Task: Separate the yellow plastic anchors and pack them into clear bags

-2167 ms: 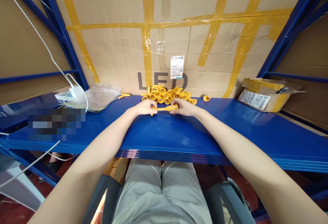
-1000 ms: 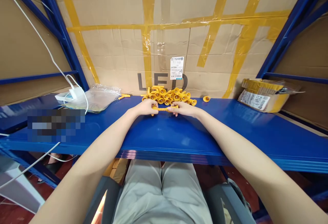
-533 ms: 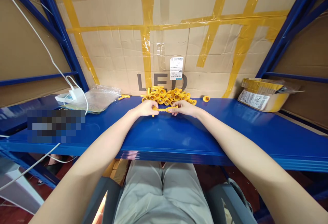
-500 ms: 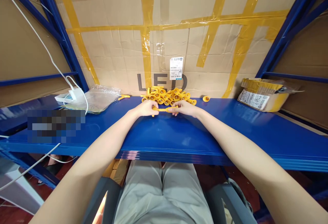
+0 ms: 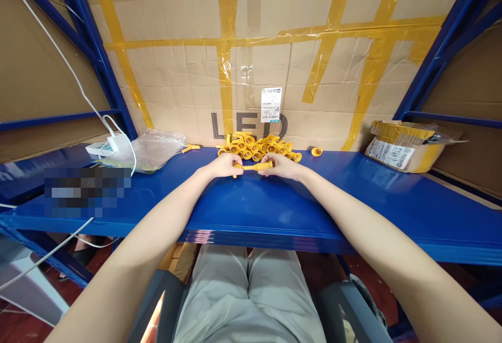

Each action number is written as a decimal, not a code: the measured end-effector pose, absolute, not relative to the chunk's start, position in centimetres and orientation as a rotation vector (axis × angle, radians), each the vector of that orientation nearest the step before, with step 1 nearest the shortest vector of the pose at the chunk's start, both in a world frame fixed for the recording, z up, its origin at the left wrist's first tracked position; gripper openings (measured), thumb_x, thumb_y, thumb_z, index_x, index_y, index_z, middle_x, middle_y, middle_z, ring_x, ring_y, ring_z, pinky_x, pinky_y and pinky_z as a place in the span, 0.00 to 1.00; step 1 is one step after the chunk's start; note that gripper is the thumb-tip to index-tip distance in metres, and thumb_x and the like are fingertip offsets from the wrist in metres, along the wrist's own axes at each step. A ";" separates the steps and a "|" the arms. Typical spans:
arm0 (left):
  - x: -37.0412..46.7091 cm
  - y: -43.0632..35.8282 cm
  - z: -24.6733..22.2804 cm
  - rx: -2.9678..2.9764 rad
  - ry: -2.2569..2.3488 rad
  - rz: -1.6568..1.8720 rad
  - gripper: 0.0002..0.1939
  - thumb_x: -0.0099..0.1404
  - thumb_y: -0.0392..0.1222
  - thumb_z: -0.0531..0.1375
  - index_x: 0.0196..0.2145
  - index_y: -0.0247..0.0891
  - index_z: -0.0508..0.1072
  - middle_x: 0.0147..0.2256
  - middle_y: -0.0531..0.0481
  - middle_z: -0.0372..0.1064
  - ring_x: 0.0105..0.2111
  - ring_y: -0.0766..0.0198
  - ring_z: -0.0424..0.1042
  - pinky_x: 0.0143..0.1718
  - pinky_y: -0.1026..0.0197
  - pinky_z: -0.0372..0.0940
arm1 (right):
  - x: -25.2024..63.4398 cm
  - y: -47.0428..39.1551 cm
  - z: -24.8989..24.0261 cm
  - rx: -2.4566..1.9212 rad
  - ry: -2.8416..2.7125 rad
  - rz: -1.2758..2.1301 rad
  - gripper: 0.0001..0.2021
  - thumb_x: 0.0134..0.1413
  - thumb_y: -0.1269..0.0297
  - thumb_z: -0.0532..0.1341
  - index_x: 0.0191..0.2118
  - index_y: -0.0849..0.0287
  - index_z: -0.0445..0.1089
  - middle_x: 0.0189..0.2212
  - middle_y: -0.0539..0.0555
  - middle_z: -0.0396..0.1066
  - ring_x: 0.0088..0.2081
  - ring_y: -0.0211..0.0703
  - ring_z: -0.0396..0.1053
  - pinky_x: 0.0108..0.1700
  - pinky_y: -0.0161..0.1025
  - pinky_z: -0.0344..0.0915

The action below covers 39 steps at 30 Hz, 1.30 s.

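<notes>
Between my two hands lies a yellow ribbed part (image 5: 253, 167), roughly level, with a thicker, wider end to the right. The fingers of my left hand (image 5: 225, 166) are closed on its left end, and a short yellow tip sticks out below them. My right hand (image 5: 280, 167) pinches the thicker end, whose rim shows beside the fingers. Just behind both hands is a pile of yellow horn-shaped parts (image 5: 256, 148), many with their round open ends facing me. A single yellow horn-shaped piece (image 5: 316, 151) lies to the right of the pile.
A blue tabletop (image 5: 251, 207) spreads under my hands, backed by a taped cardboard sheet (image 5: 188, 81). Clear plastic bags (image 5: 157, 149), a white plug with cable (image 5: 113, 144) and a small yellow piece (image 5: 191, 147) are at left. An opened cardboard box (image 5: 408, 147) stands at right.
My right hand's fingers have shifted on the thicker end, and more of its rim now shows. My left hand keeps its hold in nearly the same place.
</notes>
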State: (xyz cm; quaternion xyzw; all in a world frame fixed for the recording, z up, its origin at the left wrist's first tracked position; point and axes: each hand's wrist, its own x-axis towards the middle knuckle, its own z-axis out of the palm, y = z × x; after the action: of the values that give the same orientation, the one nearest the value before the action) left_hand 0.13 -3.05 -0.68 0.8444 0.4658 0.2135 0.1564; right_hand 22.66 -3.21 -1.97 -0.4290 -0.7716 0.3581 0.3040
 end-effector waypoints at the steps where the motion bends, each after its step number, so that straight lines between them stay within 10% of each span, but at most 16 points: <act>1: 0.2 -3.1 -0.7 2.414 1.332 0.617 0.08 0.49 0.40 0.58 0.29 0.36 0.73 0.19 0.55 0.69 0.22 0.65 0.67 0.25 0.65 0.59 | 22.7 -3.2 -1.9 -1.123 -2.036 0.975 0.19 0.36 0.56 0.69 0.32 0.58 0.62 0.26 0.48 0.70 0.29 0.38 0.67 0.34 0.36 0.62; 15: 0.3 -2.8 -0.9 2.489 1.321 0.662 0.07 0.49 0.40 0.58 0.28 0.37 0.71 0.19 0.56 0.70 0.22 0.64 0.69 0.27 0.65 0.61 | 22.6 -4.3 -0.8 -1.136 -2.064 0.981 0.22 0.43 0.44 0.62 0.20 0.59 0.63 0.19 0.47 0.63 0.24 0.35 0.62 0.36 0.37 0.59; 39: 0.0 -2.8 -0.7 2.461 1.358 0.613 0.18 0.49 0.54 0.62 0.30 0.37 0.69 0.21 0.55 0.70 0.22 0.66 0.65 0.24 0.66 0.55 | 22.7 -3.0 -2.0 -1.173 -1.839 1.104 0.14 0.41 0.69 0.69 0.34 0.59 0.63 0.27 0.49 0.71 0.29 0.36 0.69 0.39 0.37 0.67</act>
State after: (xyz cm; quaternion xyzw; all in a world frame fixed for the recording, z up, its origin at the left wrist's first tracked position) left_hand -0.01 -2.80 -0.66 0.8480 0.4678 0.2111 0.1323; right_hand 22.66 -3.02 -2.02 -0.4511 -0.7070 0.4244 0.3414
